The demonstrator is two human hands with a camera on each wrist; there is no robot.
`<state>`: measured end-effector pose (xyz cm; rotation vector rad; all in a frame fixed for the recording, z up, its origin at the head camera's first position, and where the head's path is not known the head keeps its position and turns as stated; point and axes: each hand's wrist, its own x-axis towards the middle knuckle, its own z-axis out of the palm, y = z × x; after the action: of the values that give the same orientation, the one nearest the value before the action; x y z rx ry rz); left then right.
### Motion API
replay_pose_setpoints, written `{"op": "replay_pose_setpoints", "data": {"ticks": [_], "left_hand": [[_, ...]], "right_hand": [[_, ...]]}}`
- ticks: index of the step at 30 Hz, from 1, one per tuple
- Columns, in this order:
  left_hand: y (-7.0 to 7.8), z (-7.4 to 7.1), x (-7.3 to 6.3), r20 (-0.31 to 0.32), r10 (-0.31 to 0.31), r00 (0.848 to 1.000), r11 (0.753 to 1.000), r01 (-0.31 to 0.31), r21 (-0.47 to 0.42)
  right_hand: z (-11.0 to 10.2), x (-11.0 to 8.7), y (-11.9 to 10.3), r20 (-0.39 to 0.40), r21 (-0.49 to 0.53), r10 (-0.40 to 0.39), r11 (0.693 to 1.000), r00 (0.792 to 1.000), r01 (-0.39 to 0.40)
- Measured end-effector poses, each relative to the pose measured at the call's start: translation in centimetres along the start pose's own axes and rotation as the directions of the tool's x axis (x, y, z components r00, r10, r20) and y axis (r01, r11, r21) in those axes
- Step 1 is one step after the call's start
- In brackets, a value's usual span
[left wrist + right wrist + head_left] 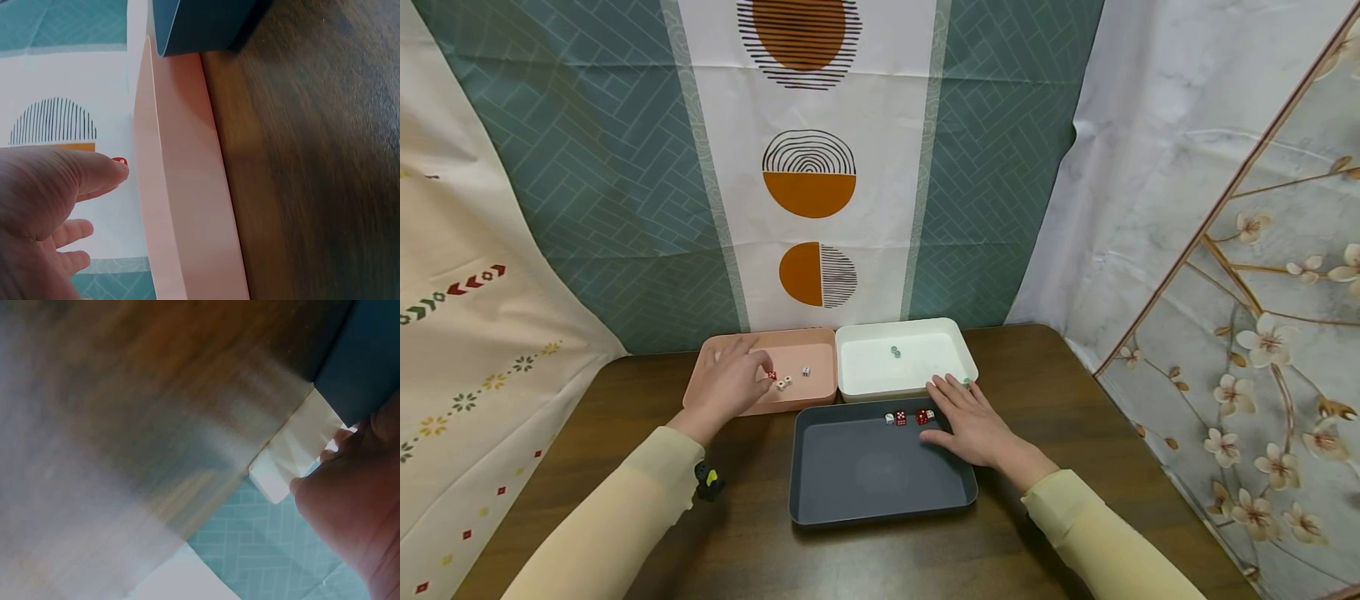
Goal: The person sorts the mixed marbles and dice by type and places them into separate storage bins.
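My left hand point(727, 379) is over the pink tray point(808, 337), pinching a red die point(120, 161) between thumb and finger. Beside that hand, a few white dice point(806, 372) lie on the pink tray's floor. My right hand point(968, 423) reaches across the back right corner of the dark grey tray point(880, 475), fingers extended toward the white tray point(891, 379). By its fingertips is a small green die point(967, 382). In the dark tray's back part are red dice point(901, 418) and white dice point(890, 419), close to the right thumb.
Small green dice point(896, 352) lie toward the back of the white tray. The pink and white trays stand side by side behind the dark one on a brown wooden table point(737, 517). A patterned cloth point(805, 283) hangs behind the table.
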<state>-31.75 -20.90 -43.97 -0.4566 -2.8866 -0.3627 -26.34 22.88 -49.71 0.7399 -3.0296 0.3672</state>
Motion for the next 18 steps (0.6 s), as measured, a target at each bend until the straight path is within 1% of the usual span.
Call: {"op": "replay_pose_setpoints", "data": {"ticks": [2,6,13,18], "left_hand": [[-0.3,0.0,0.0,-0.007,0.006,1.000,1.000,-0.006,0.011],[-0.9,-0.1,0.0,-0.015,-0.004,1.000,1.000,0.004,0.011],[-1.4,-0.1,0.4,-0.005,-0.047,0.999,0.999,0.047,-0.016],[-1.7,0.0,0.6,0.008,-0.077,0.997,0.996,0.077,-0.039]], "right_hand": [[0.0,0.0,0.0,0.002,0.000,0.001,1.000,1.000,-0.001],[0.2,0.0,0.2,-0.009,0.002,-0.008,1.000,1.000,0.008],[0.2,0.0,0.2,-0.024,0.005,-0.017,1.000,1.000,0.017],[0.1,0.0,0.1,-0.013,-0.001,-0.011,1.000,1.000,0.011]]}}
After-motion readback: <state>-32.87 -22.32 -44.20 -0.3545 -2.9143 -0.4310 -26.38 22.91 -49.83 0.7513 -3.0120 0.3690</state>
